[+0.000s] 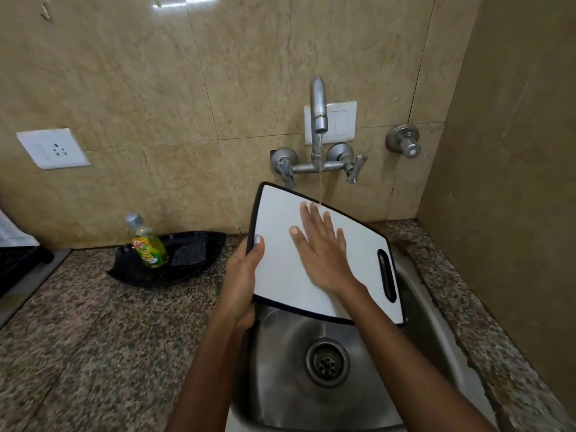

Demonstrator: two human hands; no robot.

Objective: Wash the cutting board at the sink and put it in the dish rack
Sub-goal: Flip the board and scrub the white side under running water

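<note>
A white cutting board [280,269] with a black rim and a slot handle at its right end is held tilted over the steel sink [414,294]. My left hand [241,275] grips the board's left edge, thumb on top. My right hand [324,247] lies flat on the board's face with fingers straight and spread. A thin stream of water runs from the tap [318,110] onto the board's far edge by my fingertips.
A black tray [199,241] on the granite counter holds a green dish-soap bottle [148,243] and a dark scrub pad [189,254]. A black rack edge [18,260] shows at far left. A wall stands close on the right; the sink's drain [326,362] lies below the board.
</note>
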